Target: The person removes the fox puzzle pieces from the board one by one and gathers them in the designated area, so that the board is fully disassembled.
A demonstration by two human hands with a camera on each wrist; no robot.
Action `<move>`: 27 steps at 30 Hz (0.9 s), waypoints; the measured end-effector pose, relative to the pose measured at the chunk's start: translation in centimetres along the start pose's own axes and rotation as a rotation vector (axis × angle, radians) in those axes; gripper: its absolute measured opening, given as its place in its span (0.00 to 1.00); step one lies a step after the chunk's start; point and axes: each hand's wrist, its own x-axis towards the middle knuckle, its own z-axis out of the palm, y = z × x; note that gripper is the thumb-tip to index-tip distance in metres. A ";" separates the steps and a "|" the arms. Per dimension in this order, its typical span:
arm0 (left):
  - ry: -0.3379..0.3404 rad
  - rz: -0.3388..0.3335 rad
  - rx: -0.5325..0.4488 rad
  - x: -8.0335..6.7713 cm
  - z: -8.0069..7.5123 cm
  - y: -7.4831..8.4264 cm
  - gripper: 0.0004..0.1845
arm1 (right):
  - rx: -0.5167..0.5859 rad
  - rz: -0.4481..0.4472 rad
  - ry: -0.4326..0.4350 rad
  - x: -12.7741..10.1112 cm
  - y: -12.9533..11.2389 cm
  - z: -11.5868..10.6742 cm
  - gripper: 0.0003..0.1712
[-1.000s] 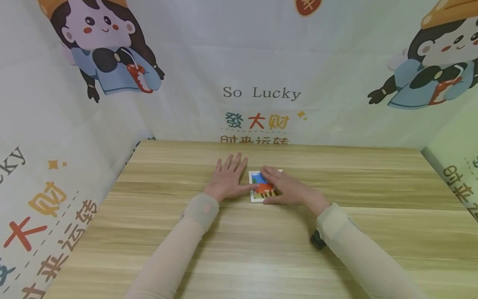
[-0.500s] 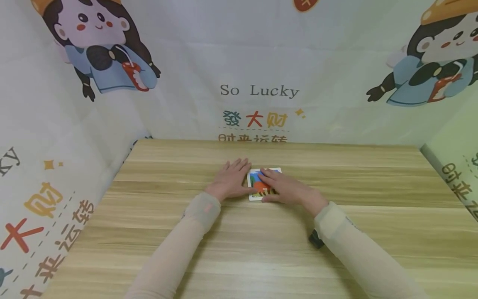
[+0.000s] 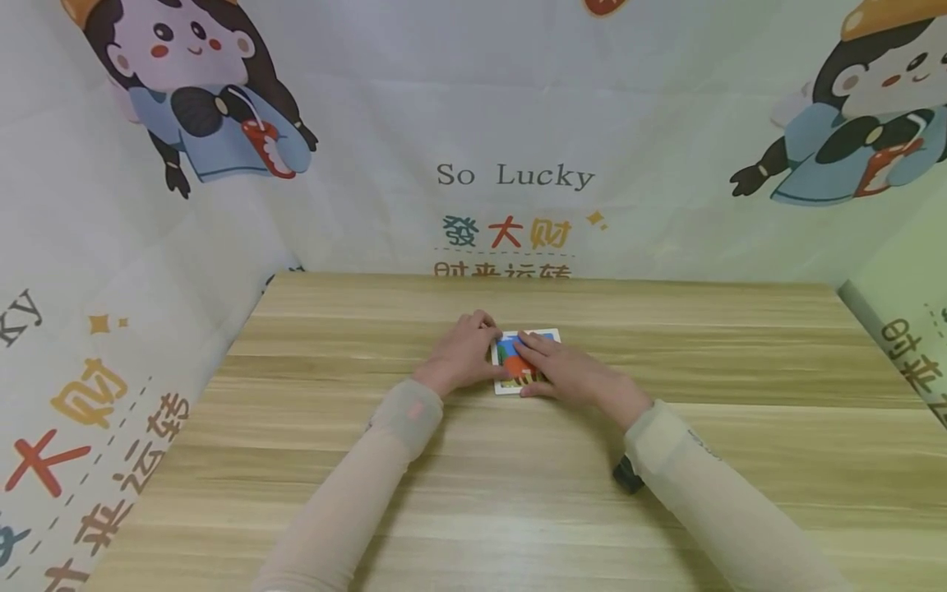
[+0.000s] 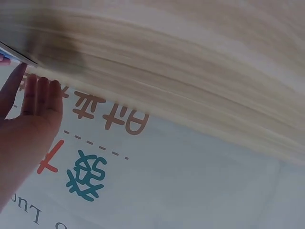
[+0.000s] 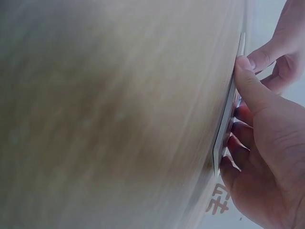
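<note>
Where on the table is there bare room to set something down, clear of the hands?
The table is bare right of the right hand out to the wall, left of the left hand, and along the back edge under the banner. Crowded only at the middle, where both hands meet on the card.

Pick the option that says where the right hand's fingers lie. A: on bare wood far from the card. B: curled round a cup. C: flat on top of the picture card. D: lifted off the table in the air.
C: in the head view the right hand lies with its fingers on top of the picture card, which lies on the wooden table.
</note>
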 end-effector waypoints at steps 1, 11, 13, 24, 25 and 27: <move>0.007 -0.005 -0.003 0.1 0.0 0.1 0.37 | 0.000 0.002 0.000 0.0 0.0 0.0 0.45; 0.029 -0.078 -0.049 1.1 0.1 0.0 0.27 | 0.025 0.018 0.043 -0.1 0.0 0.1 0.47; 0.031 -0.090 -0.063 1.3 0.2 0.0 0.25 | 0.027 0.021 0.052 -0.1 -0.1 0.1 0.46; -0.017 -0.119 -0.200 2.1 -0.3 0.0 0.21 | 0.036 0.026 0.073 -0.1 -0.2 0.2 0.46; -0.030 -0.116 -0.212 2.2 -0.3 0.0 0.19 | 0.035 0.024 0.075 -0.1 -0.2 0.2 0.46; -0.056 -0.101 -0.230 2.3 -0.3 0.0 0.15 | 0.043 0.023 0.081 -0.2 -0.2 0.2 0.46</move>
